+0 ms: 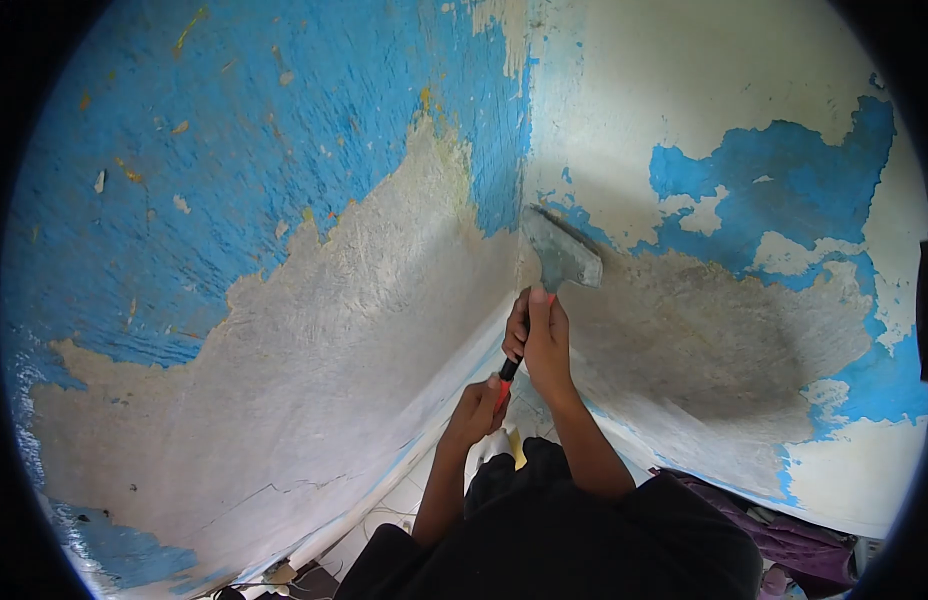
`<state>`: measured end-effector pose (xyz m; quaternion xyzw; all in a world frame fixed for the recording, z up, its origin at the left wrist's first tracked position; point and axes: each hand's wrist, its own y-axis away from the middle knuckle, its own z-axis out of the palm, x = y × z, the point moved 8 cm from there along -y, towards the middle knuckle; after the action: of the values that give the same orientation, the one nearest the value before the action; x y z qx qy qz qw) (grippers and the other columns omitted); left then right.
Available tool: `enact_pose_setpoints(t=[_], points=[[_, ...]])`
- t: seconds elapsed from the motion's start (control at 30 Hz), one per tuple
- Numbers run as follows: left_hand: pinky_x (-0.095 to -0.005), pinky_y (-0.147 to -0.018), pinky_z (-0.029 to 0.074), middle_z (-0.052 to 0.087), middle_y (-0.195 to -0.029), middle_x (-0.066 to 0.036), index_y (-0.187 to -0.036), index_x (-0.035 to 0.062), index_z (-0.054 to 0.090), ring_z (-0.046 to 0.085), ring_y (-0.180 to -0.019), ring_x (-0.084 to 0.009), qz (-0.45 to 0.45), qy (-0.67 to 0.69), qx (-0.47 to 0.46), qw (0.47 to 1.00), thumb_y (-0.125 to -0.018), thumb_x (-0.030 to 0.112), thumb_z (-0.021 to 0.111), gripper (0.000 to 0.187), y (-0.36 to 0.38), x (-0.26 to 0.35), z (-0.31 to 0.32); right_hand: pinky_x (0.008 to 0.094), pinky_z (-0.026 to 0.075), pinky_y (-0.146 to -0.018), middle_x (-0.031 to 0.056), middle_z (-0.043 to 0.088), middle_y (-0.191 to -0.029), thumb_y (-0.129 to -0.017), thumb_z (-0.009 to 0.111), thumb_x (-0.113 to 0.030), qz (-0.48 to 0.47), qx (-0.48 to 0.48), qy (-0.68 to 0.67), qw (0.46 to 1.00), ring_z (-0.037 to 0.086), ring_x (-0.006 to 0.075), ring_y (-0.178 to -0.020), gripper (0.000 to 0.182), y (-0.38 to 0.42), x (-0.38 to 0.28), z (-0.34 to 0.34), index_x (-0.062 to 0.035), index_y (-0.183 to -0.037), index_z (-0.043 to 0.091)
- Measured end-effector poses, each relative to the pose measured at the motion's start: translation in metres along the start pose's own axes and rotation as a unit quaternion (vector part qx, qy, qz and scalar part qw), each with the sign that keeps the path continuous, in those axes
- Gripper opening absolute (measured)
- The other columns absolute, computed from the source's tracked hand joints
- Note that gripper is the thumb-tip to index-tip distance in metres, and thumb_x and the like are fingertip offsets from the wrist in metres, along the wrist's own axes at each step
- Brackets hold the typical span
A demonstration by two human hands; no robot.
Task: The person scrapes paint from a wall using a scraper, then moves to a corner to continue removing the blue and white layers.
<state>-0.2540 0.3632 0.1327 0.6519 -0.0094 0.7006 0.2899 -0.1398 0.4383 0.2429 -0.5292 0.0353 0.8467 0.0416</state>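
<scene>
black clothing (554,545) lies nearest; left hand (471,412) and right hand (546,340) wrap closed round the scraper (562,252); uneven pressing might gouge the right wall (694,335).

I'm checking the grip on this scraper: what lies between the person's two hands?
In the head view, a short, black stretch of the scraper handle shows between the left hand and the right hand.

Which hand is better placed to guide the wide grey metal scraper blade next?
Probably the right hand: it grips the red-and-black handle just below the blade, so it should steer more directly. The left hand holds the handle lower, farther from the blade.
</scene>
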Motion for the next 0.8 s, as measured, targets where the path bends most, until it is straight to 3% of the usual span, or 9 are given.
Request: enact_pose_setpoints(t=[0.1, 0.2, 0.3, 0.4, 0.5, 0.6, 0.8], points=[[-0.0255, -0.04, 0.028, 0.04, -0.051, 0.002, -0.068, 0.007, 0.049, 0.035, -0.041, -0.0079, -0.016, -0.006, 0.014, 1.0, -0.101, 0.055, 0.033, 0.06, 0.002, -0.001, -0.002, 0.0238, 0.032, -0.038, -0.0016, 0.036, -0.056, -0.103, 0.04, -0.041, -0.005, 0.01, -0.019, 1.0, 0.036, 0.0063, -0.04, 0.041, -0.001, 0.0, 0.0, -0.008, -0.079, 0.038], [-0.0253, -0.04, 0.028, 0.041, -0.051, 0.002, -0.067, 0.0073, 0.048, 0.037, -0.041, -0.0082, -0.025, 0.005, 0.012, 1.0, -0.101, 0.056, 0.033, 0.061, 0.006, -0.011, 0.0, 0.024, 0.032, -0.041, -0.0016, 0.036, -0.056, -0.104, 0.037, -0.044, 0.039, 0.026, -0.018, 0.999, 0.034, 0.0071, -0.043, 0.041, 0.005, 0.021, -0.007, -0.0076, -0.086, 0.042], [-0.0253, -0.041, 0.029, 0.043, -0.051, 0.002, -0.066, 0.0072, 0.048, 0.038, -0.042, -0.0086, -0.017, -0.016, 0.011, 1.0, -0.1, 0.056, 0.033, 0.062, 0.002, 0.004, -0.004, 0.0246, 0.032, -0.038, -0.0015, 0.036, -0.056, -0.103, 0.04, -0.042, -0.013, -0.001, -0.034, 0.999, 0.036, 0.0068, -0.04, 0.043, -0.001, -0.003, 0.003, -0.0076, -0.077, 0.038], [-0.0258, -0.042, 0.03, 0.042, -0.05, 0.001, -0.065, 0.0068, 0.049, 0.039, -0.042, -0.0092, -0.012, -0.027, 0.029, 0.999, -0.1, 0.056, 0.033, 0.063, 0.007, 0.002, -0.005, 0.0249, 0.032, -0.038, -0.0015, 0.036, -0.056, -0.104, 0.039, -0.042, -0.017, 0.009, -0.028, 0.999, 0.036, 0.0069, -0.04, 0.043, -0.002, -0.005, 0.006, -0.0078, -0.077, 0.038], [-0.0263, -0.043, 0.031, 0.042, -0.049, 0.001, -0.064, 0.0066, 0.049, 0.039, -0.043, -0.0097, -0.019, -0.036, 0.037, 0.998, -0.1, 0.057, 0.033, 0.064, 0.008, -0.017, -0.008, 0.0245, 0.032, -0.038, -0.0012, 0.036, -0.056, -0.104, 0.038, -0.041, 0.042, 0.026, -0.042, 0.998, 0.036, 0.0071, -0.04, 0.042, 0.005, 0.031, -0.011, -0.0078, -0.078, 0.038], [-0.0266, -0.044, 0.032, 0.043, -0.05, 0.001, -0.062, 0.0067, 0.049, 0.04, -0.044, -0.0101, -0.019, -0.049, 0.048, 0.997, -0.1, 0.057, 0.033, 0.065, 0.005, -0.002, -0.011, 0.0243, 0.033, -0.038, -0.0012, 0.036, -0.055, -0.103, 0.039, -0.043, -0.013, -0.008, -0.051, 0.999, 0.036, 0.0072, -0.04, 0.042, 0.001, 0.006, 0.0, -0.008, -0.079, 0.039], [-0.0267, -0.044, 0.032, 0.043, -0.051, 0.002, -0.062, 0.0068, 0.048, 0.041, -0.045, -0.01, -0.027, -0.051, 0.049, 0.997, -0.099, 0.058, 0.034, 0.065, 0.009, -0.011, -0.012, 0.0244, 0.034, -0.039, -0.001, 0.037, -0.056, -0.103, 0.039, -0.044, 0.018, 0.008, -0.043, 0.999, 0.037, 0.0074, -0.041, 0.042, 0.003, 0.015, -0.002, -0.0083, -0.081, 0.04]])
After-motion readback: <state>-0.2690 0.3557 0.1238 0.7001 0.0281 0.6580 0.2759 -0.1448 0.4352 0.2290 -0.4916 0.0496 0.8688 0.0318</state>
